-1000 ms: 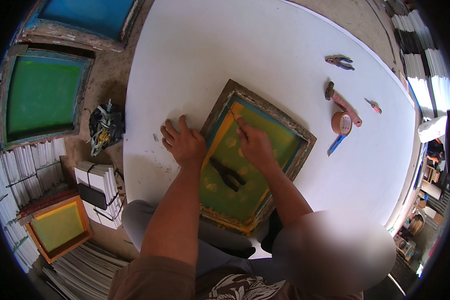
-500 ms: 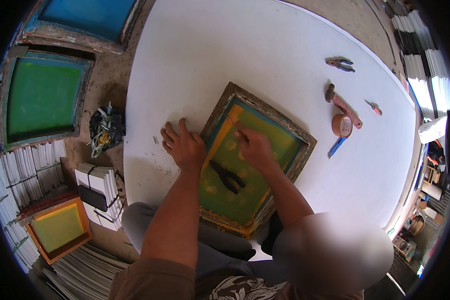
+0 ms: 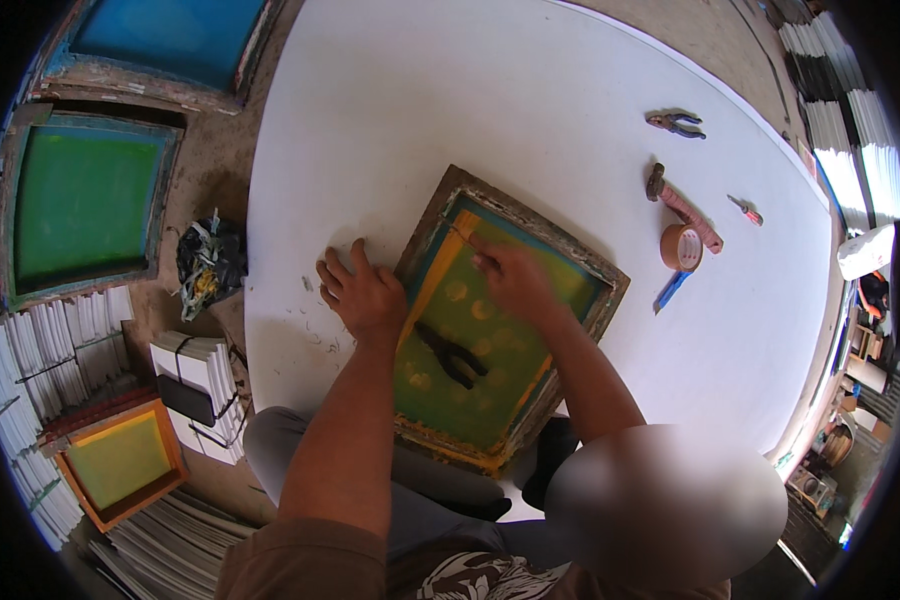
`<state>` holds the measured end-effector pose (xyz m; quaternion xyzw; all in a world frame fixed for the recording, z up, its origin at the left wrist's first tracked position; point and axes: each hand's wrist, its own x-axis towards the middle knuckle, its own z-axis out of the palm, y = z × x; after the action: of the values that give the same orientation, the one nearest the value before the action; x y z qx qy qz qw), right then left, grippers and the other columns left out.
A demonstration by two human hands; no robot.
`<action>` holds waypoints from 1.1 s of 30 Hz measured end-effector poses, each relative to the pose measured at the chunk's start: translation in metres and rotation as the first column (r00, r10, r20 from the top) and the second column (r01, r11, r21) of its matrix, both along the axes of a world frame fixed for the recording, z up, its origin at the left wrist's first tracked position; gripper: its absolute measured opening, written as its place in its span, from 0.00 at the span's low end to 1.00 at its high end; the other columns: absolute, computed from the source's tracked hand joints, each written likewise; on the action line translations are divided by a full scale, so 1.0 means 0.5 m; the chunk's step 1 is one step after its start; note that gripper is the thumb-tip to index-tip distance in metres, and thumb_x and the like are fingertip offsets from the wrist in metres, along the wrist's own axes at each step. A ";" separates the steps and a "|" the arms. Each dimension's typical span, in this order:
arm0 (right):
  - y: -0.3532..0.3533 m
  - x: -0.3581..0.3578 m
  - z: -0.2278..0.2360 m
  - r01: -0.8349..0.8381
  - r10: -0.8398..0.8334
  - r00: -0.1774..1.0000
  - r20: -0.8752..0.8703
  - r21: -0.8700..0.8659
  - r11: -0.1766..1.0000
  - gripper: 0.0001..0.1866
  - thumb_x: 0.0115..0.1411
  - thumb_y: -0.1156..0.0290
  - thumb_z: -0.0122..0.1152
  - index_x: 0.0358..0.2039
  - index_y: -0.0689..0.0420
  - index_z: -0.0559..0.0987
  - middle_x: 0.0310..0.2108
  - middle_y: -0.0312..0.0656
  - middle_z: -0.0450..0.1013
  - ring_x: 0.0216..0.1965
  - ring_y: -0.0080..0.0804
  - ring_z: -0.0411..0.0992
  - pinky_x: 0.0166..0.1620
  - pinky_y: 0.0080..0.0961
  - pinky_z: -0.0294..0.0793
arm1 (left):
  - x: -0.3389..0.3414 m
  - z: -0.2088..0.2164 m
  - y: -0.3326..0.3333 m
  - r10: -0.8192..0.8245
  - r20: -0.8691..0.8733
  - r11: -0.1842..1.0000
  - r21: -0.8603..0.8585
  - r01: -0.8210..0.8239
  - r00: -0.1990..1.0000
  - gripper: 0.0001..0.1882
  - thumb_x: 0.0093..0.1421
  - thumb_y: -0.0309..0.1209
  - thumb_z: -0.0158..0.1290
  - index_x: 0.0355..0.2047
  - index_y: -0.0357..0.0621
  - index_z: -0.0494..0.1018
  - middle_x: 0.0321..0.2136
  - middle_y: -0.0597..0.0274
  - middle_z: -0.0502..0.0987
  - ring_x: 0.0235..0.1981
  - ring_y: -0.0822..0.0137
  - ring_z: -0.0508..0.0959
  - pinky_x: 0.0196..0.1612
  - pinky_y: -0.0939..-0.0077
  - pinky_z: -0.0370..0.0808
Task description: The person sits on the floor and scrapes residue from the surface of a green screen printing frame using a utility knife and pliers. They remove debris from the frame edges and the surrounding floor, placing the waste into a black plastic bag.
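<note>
A wooden screen-printing frame (image 3: 602,313) with green and yellow mesh lies tilted across my lap and the white table. My left hand (image 3: 365,300) is open, its fingers spread on the tabletop and its palm side against the frame's left edge. Over the mesh near the upper left corner, my right hand (image 3: 515,278) is closed on a thin stick-like tool (image 3: 460,234); its exact kind is too small to tell. The tool's tip points at the inner edge of the frame. Dark-handled pliers (image 3: 452,355) lie on the mesh below my hands.
On the table's right lie a second pair of pliers (image 3: 678,123), a hammer (image 3: 690,215), a small screwdriver (image 3: 745,209), a tape roll (image 3: 681,247) and a blue cutter (image 3: 672,290). More screens (image 3: 90,205) and bundled paper stacks (image 3: 198,365) stand at left.
My right hand has shifted slightly right and its forearm has swung outward, the tool's tip staying near the frame's upper left corner. My left hand stays against the frame's edge.
</note>
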<state>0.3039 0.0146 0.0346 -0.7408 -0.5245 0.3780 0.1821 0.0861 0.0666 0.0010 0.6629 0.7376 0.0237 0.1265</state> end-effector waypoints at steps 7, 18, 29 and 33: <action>-0.004 0.037 -0.116 0.006 0.026 0.974 -0.224 0.142 0.990 0.24 0.68 0.63 0.61 0.64 0.44 0.76 0.46 0.49 0.81 0.45 0.51 0.80 0.47 0.43 0.78 | 0.007 -0.002 0.003 -0.008 0.029 1.000 0.001 0.008 1.000 0.28 0.65 0.34 0.46 0.66 0.51 0.65 0.70 0.41 0.55 0.73 0.38 0.51 0.70 0.38 0.51; 0.001 0.027 -0.054 -0.491 0.266 0.716 0.645 0.195 0.849 0.31 0.58 0.72 0.58 0.64 0.39 0.74 0.30 0.39 0.74 0.26 0.37 0.78 0.25 0.38 0.77 | 0.002 0.005 0.002 0.013 0.009 0.999 -0.033 -0.012 1.000 0.28 0.65 0.34 0.46 0.66 0.51 0.65 0.71 0.42 0.55 0.74 0.40 0.50 0.71 0.39 0.51; -0.001 0.002 0.000 -0.108 0.069 0.963 0.259 0.142 0.984 0.22 0.72 0.61 0.51 0.65 0.40 0.72 0.34 0.48 0.77 0.33 0.53 0.78 0.36 0.49 0.78 | -0.001 -0.003 0.000 0.007 0.004 1.000 0.005 -0.007 1.000 0.27 0.65 0.34 0.46 0.66 0.52 0.65 0.70 0.43 0.55 0.73 0.39 0.51 0.70 0.39 0.52; -0.002 -0.024 0.014 0.018 -0.024 0.992 0.125 0.046 0.999 0.21 0.71 0.62 0.53 0.63 0.42 0.75 0.37 0.49 0.79 0.37 0.57 0.77 0.41 0.51 0.74 | 0.001 -0.001 0.001 0.008 0.017 1.000 0.003 -0.008 1.000 0.27 0.65 0.34 0.46 0.66 0.53 0.65 0.70 0.43 0.55 0.74 0.39 0.51 0.70 0.39 0.52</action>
<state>0.2921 0.0136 0.0416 -0.7644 -0.5354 0.3168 0.1694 0.0865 0.0669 0.0004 0.6600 0.7390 0.0312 0.1318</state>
